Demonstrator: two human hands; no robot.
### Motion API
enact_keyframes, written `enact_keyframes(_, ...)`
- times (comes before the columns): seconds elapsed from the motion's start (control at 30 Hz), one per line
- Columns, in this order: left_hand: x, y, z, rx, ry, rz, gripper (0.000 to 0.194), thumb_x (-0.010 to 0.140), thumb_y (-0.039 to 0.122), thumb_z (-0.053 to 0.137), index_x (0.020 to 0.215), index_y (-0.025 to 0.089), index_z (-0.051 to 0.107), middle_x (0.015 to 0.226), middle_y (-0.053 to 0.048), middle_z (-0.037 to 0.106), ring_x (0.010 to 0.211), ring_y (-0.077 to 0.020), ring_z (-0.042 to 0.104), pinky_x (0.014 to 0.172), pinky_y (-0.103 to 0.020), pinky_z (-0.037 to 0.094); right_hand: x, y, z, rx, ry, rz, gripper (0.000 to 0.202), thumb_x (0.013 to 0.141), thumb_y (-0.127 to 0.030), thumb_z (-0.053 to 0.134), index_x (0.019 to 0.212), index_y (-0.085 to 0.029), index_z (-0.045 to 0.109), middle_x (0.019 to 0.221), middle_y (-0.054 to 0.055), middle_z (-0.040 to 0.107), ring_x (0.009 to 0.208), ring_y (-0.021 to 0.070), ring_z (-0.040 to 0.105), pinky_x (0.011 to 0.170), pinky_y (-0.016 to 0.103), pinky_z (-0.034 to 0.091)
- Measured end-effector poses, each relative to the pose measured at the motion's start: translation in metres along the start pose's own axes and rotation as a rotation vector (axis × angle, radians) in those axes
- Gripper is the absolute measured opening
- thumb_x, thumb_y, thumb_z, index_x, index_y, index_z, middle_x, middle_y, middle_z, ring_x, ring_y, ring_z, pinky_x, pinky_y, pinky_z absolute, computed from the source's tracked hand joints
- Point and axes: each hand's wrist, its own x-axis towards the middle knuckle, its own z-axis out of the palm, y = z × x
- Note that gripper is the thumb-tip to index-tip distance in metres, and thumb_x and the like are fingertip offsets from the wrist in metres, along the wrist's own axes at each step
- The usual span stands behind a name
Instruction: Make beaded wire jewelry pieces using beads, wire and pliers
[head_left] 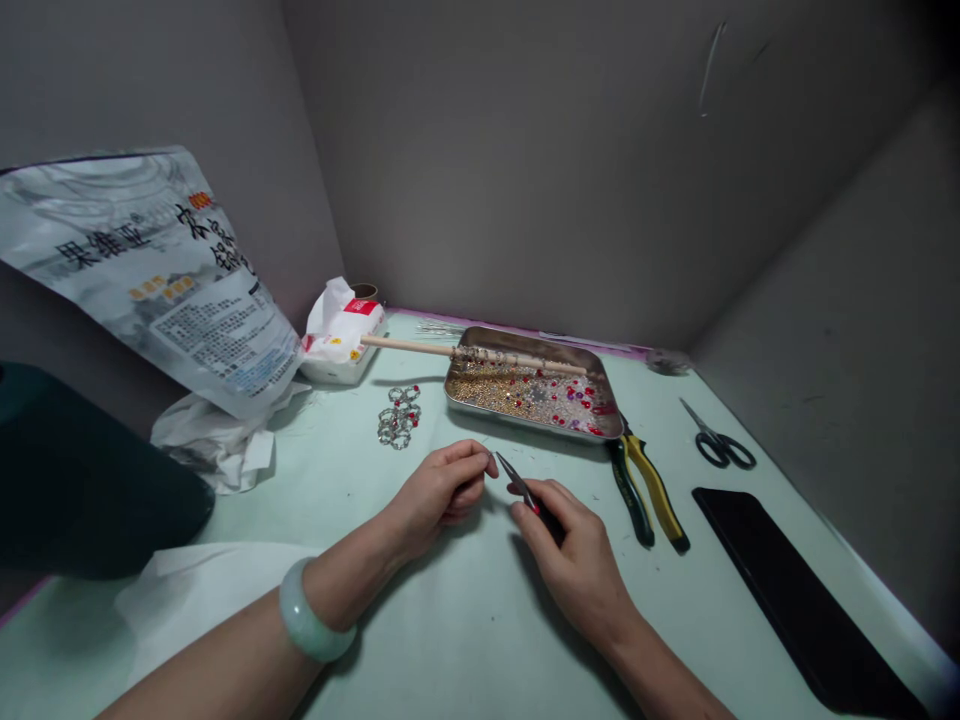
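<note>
In the head view my right hand (pixel 566 550) is wrapped round a pair of slim needle-nose pliers (pixel 523 487), their tips pointing up and left. My left hand (pixel 450 487) is closed in a pinch just left of the plier tips; what its fingers hold is too small to make out. Beyond both hands lies a metal tray (pixel 529 428) of gold, clear and red beads. A wooden stick (pixel 409 346) with wire coiled round it rests across the tray. Several wire rings with red beads (pixel 400 418) lie on the table left of the tray.
Yellow-and-green pliers (pixel 649 490) lean by the tray's right corner. Farther right are scissors (pixel 718 440) and a black flat slab (pixel 799 600). On the left stand a printed bag (pixel 187 300), a tissue pack (pixel 341 345) and a dark green container (pixel 90 480). Grey walls enclose the table (pixel 420 640).
</note>
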Motion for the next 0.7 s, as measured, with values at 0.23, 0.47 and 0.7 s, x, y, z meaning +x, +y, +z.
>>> enact_keyframes(0.23, -0.0008, -0.0011, -0.0003, 0.025, -0.027, 0.039, 0.017, 0.088, 0.034, 0.050, 0.082, 0.018, 0.051, 0.045, 0.010, 0.025, 0.041, -0.0053, 0.012, 0.039, -0.020, 0.008, 0.0010, -0.0029, -0.0011, 0.176, -0.086, 0.152, 0.023, 0.086, -0.034, 0.052, 0.096, -0.019, 0.066, 0.085, 0.003, 0.067, 0.078, 0.0182, 0.060, 0.070, 0.027, 0.046)
enact_keyframes(0.47, -0.0012, -0.0021, 0.0015, 0.118, -0.005, 0.089, 0.019, 0.088, 0.036, 0.050, 0.083, 0.017, 0.051, 0.046, 0.009, 0.030, 0.042, -0.0050, 0.018, 0.041, -0.021, 0.011, -0.0005, -0.0044, -0.0038, 0.258, -0.106, 0.238, 0.027, 0.085, -0.039, 0.053, 0.096, -0.018, 0.067, 0.076, 0.001, 0.063, 0.067, 0.0152, 0.053, 0.061, 0.025, 0.041)
enact_keyframes(0.7, -0.0008, -0.0007, 0.0043, 0.196, 0.040, 0.137, 0.019, 0.085, 0.035, 0.052, 0.083, 0.016, 0.051, 0.047, 0.009, 0.033, 0.042, -0.0050, 0.022, 0.043, -0.022, 0.013, 0.0006, -0.0038, -0.0045, 0.336, -0.162, 0.318, 0.031, 0.086, -0.040, 0.052, 0.102, -0.016, 0.065, 0.065, -0.002, 0.050, 0.054, 0.0098, 0.038, 0.048, 0.022, 0.028)
